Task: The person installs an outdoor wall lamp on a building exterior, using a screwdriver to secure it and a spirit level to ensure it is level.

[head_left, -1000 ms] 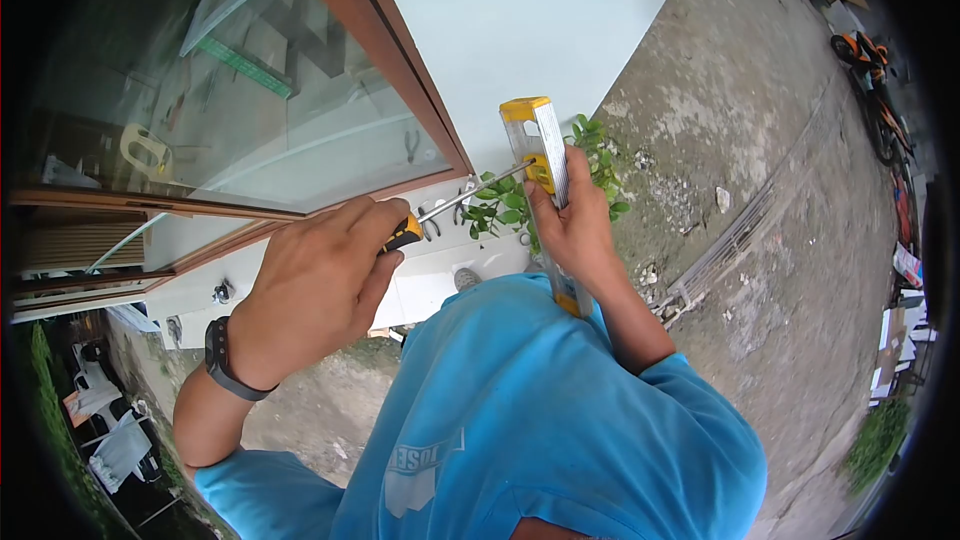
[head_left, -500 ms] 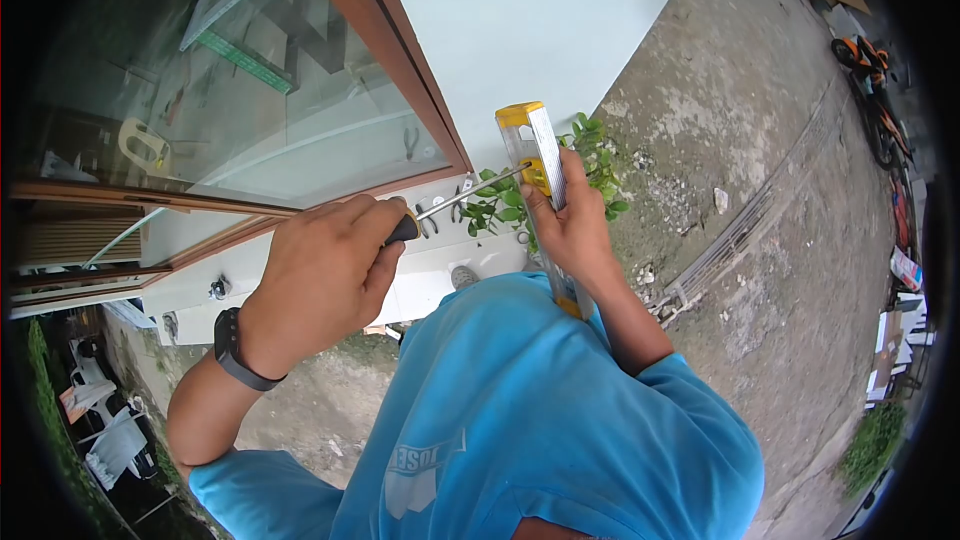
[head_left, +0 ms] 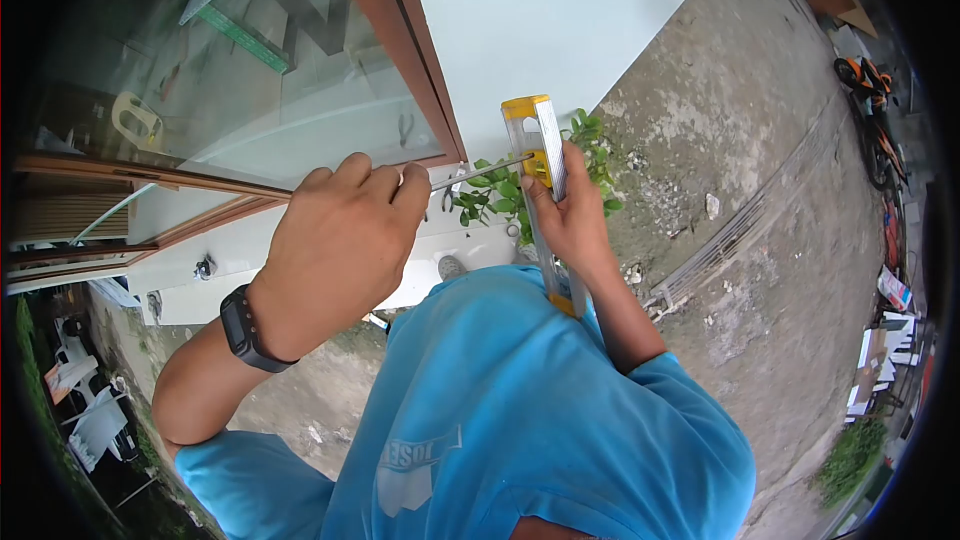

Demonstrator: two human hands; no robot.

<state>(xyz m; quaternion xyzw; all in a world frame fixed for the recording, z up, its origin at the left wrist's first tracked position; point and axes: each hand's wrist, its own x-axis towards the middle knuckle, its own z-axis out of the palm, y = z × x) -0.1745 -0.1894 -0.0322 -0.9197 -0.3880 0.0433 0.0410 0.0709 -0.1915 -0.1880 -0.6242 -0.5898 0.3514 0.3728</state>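
Note:
My left hand (head_left: 345,250), with a dark band on its wrist, is closed round a screwdriver, hiding the handle. The screwdriver's metal shaft (head_left: 480,173) points right, and its tip meets the yellow vial part near the upper end of a spirit level (head_left: 551,140). That level is silver with yellow ends, stands on a slant, and its lower end (head_left: 563,304) rests by the blue shirt (head_left: 560,390). Gripping the level's upper half from the right is my right hand (head_left: 570,210), thumb on its near face beside the screwdriver tip.
A brown-framed glass window (head_left: 290,70) stands at upper left beside a white wall (head_left: 540,10). Behind the level is a leafy plant (head_left: 595,150). Pliers (head_left: 447,200) lie on the pale ledge. Concrete ground (head_left: 740,270) and an orange-black motorbike (head_left: 875,120) are at right.
My left hand has turned and shifted slightly right and up, its back now covering the screwdriver's handle. The whole view has shifted slightly. My right hand keeps its hold on the level.

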